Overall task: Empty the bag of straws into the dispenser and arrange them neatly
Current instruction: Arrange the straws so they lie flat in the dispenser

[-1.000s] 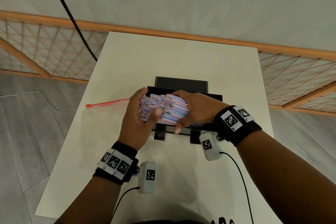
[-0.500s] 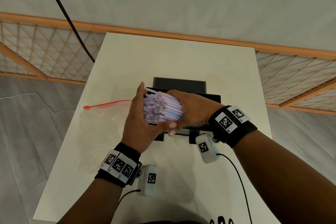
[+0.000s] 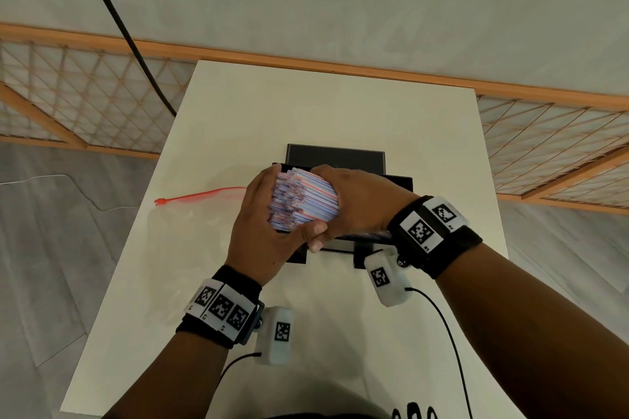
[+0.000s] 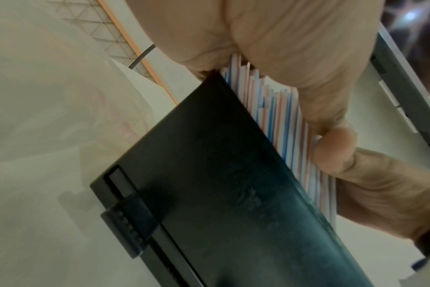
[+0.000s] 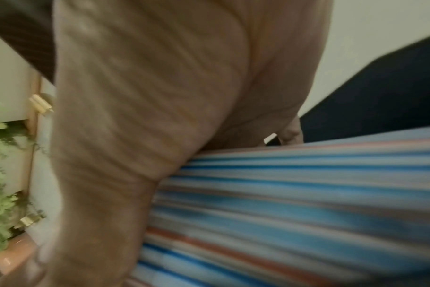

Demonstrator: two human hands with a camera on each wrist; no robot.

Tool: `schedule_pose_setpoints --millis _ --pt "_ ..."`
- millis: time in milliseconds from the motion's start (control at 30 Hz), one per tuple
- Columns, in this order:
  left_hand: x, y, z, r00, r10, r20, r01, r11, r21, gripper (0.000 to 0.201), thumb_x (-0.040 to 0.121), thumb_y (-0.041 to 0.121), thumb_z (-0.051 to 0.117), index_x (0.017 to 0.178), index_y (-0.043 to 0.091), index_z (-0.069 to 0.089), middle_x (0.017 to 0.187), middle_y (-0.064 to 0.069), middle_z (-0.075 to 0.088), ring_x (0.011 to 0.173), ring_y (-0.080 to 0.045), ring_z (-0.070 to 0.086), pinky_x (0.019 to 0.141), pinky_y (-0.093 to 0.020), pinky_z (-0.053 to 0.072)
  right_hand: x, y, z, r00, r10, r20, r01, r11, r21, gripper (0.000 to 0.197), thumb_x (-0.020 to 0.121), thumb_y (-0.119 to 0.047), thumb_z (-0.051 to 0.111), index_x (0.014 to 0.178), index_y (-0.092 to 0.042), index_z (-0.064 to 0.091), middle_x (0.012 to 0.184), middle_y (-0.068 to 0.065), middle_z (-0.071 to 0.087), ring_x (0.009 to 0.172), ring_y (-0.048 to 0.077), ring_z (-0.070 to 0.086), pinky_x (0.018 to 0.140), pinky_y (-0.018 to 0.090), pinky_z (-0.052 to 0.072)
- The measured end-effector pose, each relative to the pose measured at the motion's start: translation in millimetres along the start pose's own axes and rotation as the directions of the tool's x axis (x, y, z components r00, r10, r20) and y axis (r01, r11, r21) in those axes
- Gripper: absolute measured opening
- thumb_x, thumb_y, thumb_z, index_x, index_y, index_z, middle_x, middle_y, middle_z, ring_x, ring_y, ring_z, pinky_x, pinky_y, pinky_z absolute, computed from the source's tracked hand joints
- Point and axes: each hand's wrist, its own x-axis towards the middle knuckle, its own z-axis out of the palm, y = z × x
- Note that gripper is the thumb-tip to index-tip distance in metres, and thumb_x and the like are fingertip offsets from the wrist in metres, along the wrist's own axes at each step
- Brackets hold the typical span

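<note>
A: While the head view shows the bundle of straws (image 3: 303,202) over the black dispenser (image 3: 335,156), the right hand (image 3: 360,204) wraps it and the left hand (image 3: 262,235) cups its ends. The bag (image 3: 190,231) lies left of the dispenser.

B: Left wrist view: 2 hands clamp straws (image 4: 280,124) just above the dispenser (image 4: 221,194).

A: Right wrist view is blurred; straws (image 5: 295,194) under the palm. Loosening could fan them past the dispenser.
</note>
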Motion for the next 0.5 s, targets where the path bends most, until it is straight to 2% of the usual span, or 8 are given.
schedule_pose_setpoints --millis 100,200,233,267,333,367,433,500 --pt "-1 0 0 1.0 -0.006 0.0 0.006 1.0 0.002 0.123 0.055 0.081 0.069 0.151 0.015 0.034 0.147 0.001 0.046 0.127 0.003 0.045 0.102 0.002 0.031 -2 1 2 1.0 -0.006 0.015 0.005 0.998 0.055 0.106 0.055 -0.066 0.091 0.143 -0.035 0.041 0.125 -0.012 0.064 0.111 0.011 0.063 0.101 0.036 0.051" --pt "-1 1 -1 1.0 0.009 0.006 -0.009 1.0 0.023 0.12 0.057 0.079 0.07 0.151 0.014 0.034 0.15 0.0 0.043 0.134 -0.006 0.045 0.109 -0.013 0.038 -5 6 3 0.998 0.001 0.056 -0.015 0.969 0.245 0.099 0.061 -0.048 0.096 0.143 -0.033 0.043 0.121 -0.016 0.065 0.111 0.005 0.063 0.099 0.027 0.048" --pt "-1 2 -2 1.0 0.009 0.008 -0.009 1.0 0.022 0.118 0.058 0.076 0.071 0.151 0.014 0.034 0.151 0.0 0.042 0.135 -0.006 0.044 0.109 -0.015 0.038 -5 7 3 0.998 0.003 0.056 -0.018 0.962 0.274 0.096 0.062 -0.044 0.097 0.142 -0.034 0.044 0.119 -0.017 0.065 0.11 0.003 0.063 0.098 0.025 0.047" --pt "-1 2 -2 1.0 0.01 0.006 -0.01 1.0 0.02 0.116 0.059 0.074 0.073 0.151 0.015 0.034 0.151 0.0 0.041 0.135 -0.002 0.043 0.108 -0.011 0.037 -4 8 2 0.999 0.001 0.053 -0.016 0.961 0.276 0.095 0.063 -0.043 0.097 0.141 -0.034 0.045 0.118 -0.017 0.065 0.11 0.003 0.063 0.098 0.025 0.046" --pt "-1 2 -2 1.0 0.018 -0.004 -0.018 1.0 0.017 0.114 0.06 0.071 0.074 0.151 0.014 0.035 0.151 0.0 0.041 0.131 0.01 0.04 0.104 -0.001 0.032 -2 7 -1 0.999 -0.001 0.055 -0.012 0.971 0.238 0.094 0.064 -0.044 0.096 0.142 -0.035 0.044 0.12 -0.015 0.065 0.111 0.006 0.063 0.099 0.027 0.046" --pt "-1 2 -1 1.0 0.021 -0.009 -0.02 1.0 0.008 0.114 0.06 0.072 0.073 0.151 0.014 0.036 0.15 0.0 0.042 0.13 0.012 0.039 0.102 0.0 0.031 -1 6 -2 0.998 -0.004 0.057 -0.009 0.978 0.21 0.095 0.064 -0.045 0.094 0.143 -0.035 0.043 0.122 -0.014 0.066 0.111 0.008 0.063 0.101 0.029 0.047" --pt "-1 2 -2 1.0 0.011 -0.014 -0.011 0.999 -0.031 0.115 0.06 0.076 0.072 0.15 0.015 0.036 0.148 0.002 0.044 0.132 0.005 0.043 0.104 -0.003 0.034 -2 3 -5 0.999 -0.013 0.052 0.005 0.989 0.149 0.096 0.063 -0.053 0.093 0.143 -0.035 0.042 0.122 -0.013 0.066 0.111 0.011 0.064 0.104 0.035 0.05" --pt "-2 2 -2 1.0 0.004 -0.02 -0.006 0.998 -0.065 0.112 0.061 0.073 0.074 0.15 0.016 0.036 0.145 0.003 0.047 0.131 -0.002 0.047 0.106 -0.011 0.04 -3 -3 -8 0.999 -0.022 0.034 0.019 0.996 0.089 0.097 0.06 -0.06 0.091 0.141 -0.034 0.043 0.121 -0.013 0.067 0.109 0.011 0.064 0.102 0.038 0.052"
